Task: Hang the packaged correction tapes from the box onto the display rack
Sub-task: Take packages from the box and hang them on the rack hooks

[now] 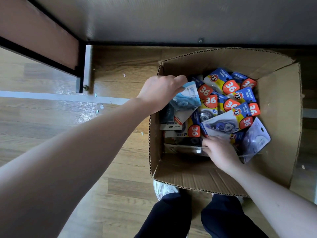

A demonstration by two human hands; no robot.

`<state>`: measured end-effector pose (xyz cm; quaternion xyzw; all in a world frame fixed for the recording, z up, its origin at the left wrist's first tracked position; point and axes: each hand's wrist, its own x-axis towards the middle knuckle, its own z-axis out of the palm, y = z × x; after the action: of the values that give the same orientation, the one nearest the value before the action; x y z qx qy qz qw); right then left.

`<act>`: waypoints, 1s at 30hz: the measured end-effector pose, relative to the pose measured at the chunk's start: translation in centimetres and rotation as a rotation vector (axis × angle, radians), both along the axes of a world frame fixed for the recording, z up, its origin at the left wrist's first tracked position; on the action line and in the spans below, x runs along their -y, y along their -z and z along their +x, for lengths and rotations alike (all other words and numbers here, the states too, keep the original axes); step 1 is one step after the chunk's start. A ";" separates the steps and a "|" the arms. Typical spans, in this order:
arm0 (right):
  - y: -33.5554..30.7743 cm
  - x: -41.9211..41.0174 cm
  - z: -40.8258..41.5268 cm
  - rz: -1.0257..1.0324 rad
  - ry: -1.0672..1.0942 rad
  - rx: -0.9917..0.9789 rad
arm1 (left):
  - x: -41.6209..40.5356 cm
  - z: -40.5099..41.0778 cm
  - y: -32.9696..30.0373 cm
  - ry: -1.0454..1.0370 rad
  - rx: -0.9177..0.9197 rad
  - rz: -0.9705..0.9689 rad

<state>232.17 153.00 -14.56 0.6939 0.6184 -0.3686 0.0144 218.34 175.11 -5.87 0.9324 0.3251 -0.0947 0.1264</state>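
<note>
My left hand (159,93): pinching a light blue pack (187,97) over the box (281,117).
My right hand (220,152): fingers down among the packs (228,93); I cannot tell its grip.
Box: on the wooden floor (109,145).

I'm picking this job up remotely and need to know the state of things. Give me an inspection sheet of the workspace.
Surface: wooden floor, pale tape strip across it.
Job's things: open cardboard box heaped with packaged correction tapes; no display rack seen.
Clutter: small paper scraps on floor.
Hands: left hand pinches a light blue pack; right hand reaches among packs, grip unclear.
Cables: nothing seen.
Surroundings: black-framed furniture leg, grey wall, the person's legs and a white shoe.
</note>
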 end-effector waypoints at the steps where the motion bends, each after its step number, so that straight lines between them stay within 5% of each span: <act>1: -0.3 0.0 0.6 0.007 0.126 -0.054 | 0.1 0.0 -0.1 -0.006 0.007 -0.008; 6: -1.6 0.2 3.7 0.037 0.560 -0.142 | 0.3 -0.2 -0.3 -0.070 0.059 -0.063; 15: -2.6 0.2 6.6 0.129 0.782 -0.125 | 1.6 -0.6 -0.5 -0.121 0.048 -0.072; 20: -3.5 0.6 7.6 0.037 0.636 0.014 | 2.1 -0.9 -0.9 -0.132 0.037 -0.103; 25: -4.7 0.0 8.6 -0.213 0.646 -0.130 | 2.1 -1.0 -2.0 -0.199 0.029 -0.149; 30: -7.8 -1.3 8.8 -0.177 0.578 -0.078 | 2.3 -1.1 -3.8 -0.245 0.036 -0.192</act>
<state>240.94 154.30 -6.73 0.8226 0.3608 -0.4362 -0.0546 217.20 172.86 -2.07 0.8710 0.4235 -0.0927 0.2311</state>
